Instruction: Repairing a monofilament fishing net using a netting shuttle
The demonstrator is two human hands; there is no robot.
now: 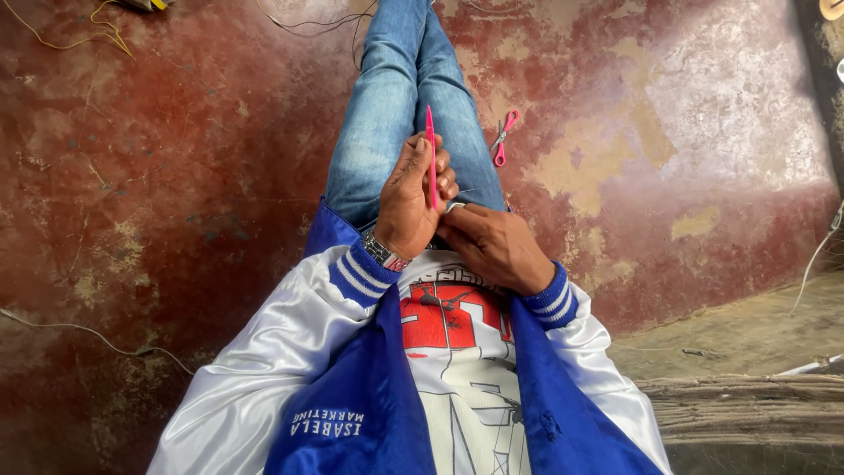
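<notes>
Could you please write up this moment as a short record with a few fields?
Left hand: left hand holds a thin pink tool upright
Right hand: right hand pinches near the tool's lower end; what it grips is hidden
Nearby: pink-handled scissors lie on the worn red floor, beside the jeans
Setting: person seated, legs stretched out

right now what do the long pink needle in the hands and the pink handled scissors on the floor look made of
The long pink needle, held in the left hand, looks like moulded plastic: even, matte, bright colour. The pink handled scissors seem to have plastic loops and grey, probably metal blades, too small to be sure. The red floor looks like worn painted cement.
</notes>
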